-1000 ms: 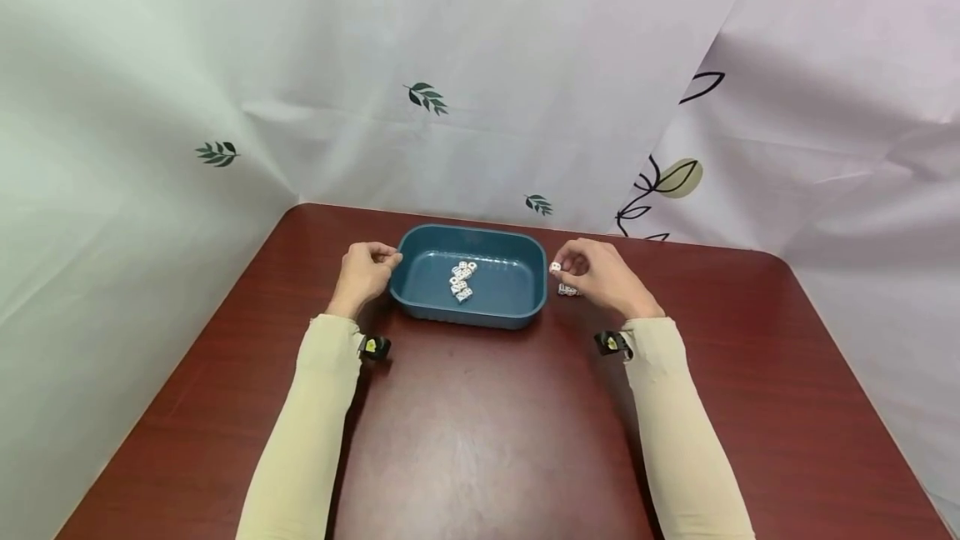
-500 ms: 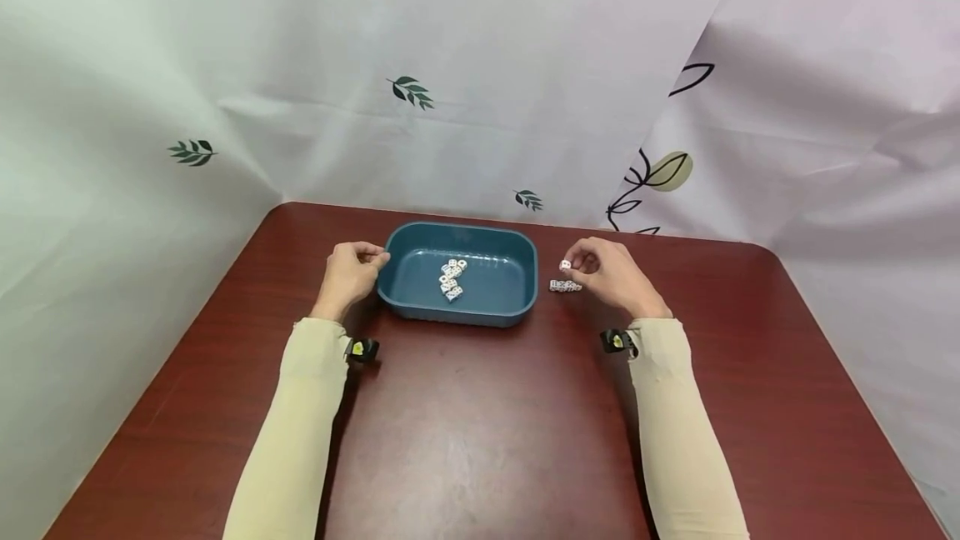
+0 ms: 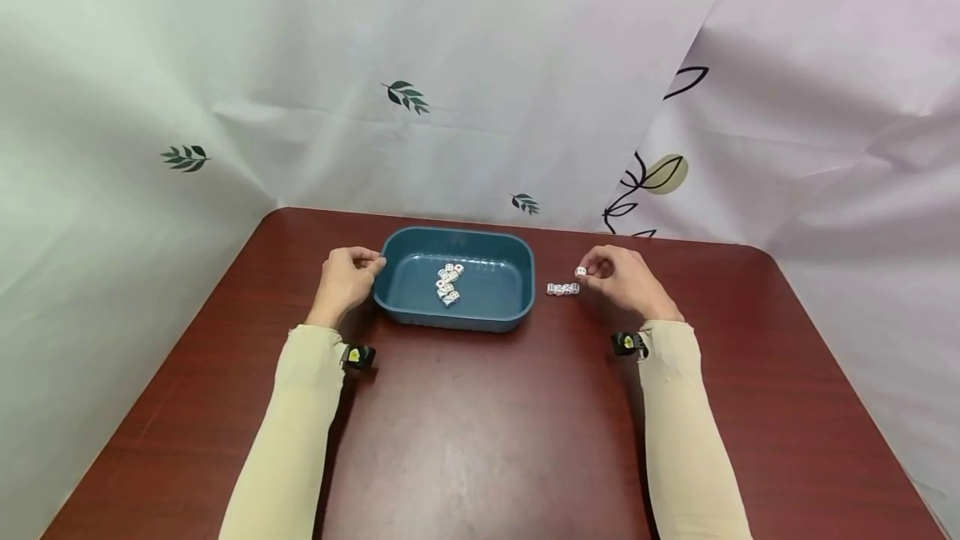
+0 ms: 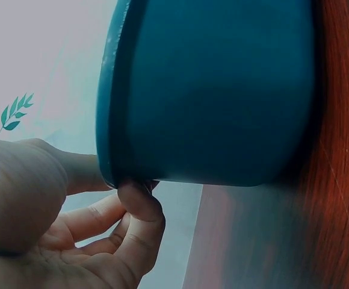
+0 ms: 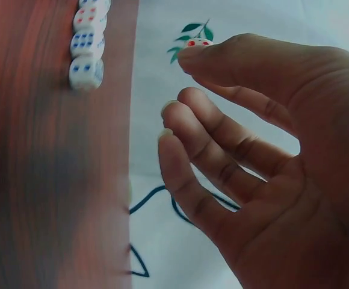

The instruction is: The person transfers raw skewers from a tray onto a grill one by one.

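Note:
A white die [image 3: 581, 272] is pinched between the thumb and fingertips of my right hand [image 3: 622, 277], raised over the table. In the right wrist view only a sliver of that die [image 5: 198, 43], with red pips, shows past the thumb. Just left of this hand stands a row of white dice [image 3: 562, 289]; the right wrist view shows blue and red pips on the row [image 5: 85, 43]. My left hand [image 3: 348, 280] pinches the rim at the left end of a blue rectangular tray [image 3: 491, 325]. Several dice [image 3: 450, 283] lie in a loose cluster inside it.
The dark red wooden table [image 3: 480, 440] carries everything and ends at the back against a white curtain [image 3: 465, 148] with leaf prints. A strapped camera [image 3: 360, 357] sits at the left wrist, another camera [image 3: 624, 344] at the right.
My right hand has moved right with the pinched die, away from the tray, so the row of dice shows fully. The view has shifted slightly; my left hand stays on the rim.

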### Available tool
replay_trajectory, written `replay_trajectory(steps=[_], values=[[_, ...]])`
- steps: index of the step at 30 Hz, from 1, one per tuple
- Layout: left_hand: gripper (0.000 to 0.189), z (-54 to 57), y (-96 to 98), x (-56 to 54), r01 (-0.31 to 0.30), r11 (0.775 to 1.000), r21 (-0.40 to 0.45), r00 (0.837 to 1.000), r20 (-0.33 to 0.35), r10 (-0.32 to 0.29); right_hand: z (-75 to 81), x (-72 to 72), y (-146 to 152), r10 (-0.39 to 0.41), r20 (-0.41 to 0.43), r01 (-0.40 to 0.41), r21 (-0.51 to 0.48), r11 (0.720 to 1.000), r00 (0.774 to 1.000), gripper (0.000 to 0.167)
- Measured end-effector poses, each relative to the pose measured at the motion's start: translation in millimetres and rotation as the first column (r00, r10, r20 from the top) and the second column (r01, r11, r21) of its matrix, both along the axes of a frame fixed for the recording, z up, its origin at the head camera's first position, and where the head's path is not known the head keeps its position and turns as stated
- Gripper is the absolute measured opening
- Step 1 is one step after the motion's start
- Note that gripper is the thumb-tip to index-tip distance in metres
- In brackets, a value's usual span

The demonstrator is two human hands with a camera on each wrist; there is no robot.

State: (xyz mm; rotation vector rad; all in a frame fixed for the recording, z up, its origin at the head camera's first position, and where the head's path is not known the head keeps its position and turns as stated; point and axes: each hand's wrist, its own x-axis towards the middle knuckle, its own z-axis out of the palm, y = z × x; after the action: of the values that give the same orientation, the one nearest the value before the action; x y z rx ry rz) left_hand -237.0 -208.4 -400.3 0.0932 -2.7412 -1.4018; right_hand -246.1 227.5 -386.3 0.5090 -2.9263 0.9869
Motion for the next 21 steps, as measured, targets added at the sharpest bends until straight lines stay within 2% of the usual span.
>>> replay_trajectory(steps=[5,11,21], values=[[0.031,0.0,0.2,0.6,-0.003,1.0,0.001,1.0,-0.009,0.003,-7.2,-2.6,11.0,-0.012,0.011,0.012,0.013,1.0,1.0,0.006],[0.031,0.2,1.0,0.3,-0.006,1.0,0.004,1.0,-0.001,0.006,-19.0,-6.9,19.9,-0.034,0.073,0.032,0.029,0.999,0.997,0.007],[0.031,1.3,3.3,-0.4,-0.018,1.0,-0.003,1.0,0.015,0.018,-35.8,-12.6,24.2,-0.065,0.122,0.064,0.015,0.998,0.99,0.007]])
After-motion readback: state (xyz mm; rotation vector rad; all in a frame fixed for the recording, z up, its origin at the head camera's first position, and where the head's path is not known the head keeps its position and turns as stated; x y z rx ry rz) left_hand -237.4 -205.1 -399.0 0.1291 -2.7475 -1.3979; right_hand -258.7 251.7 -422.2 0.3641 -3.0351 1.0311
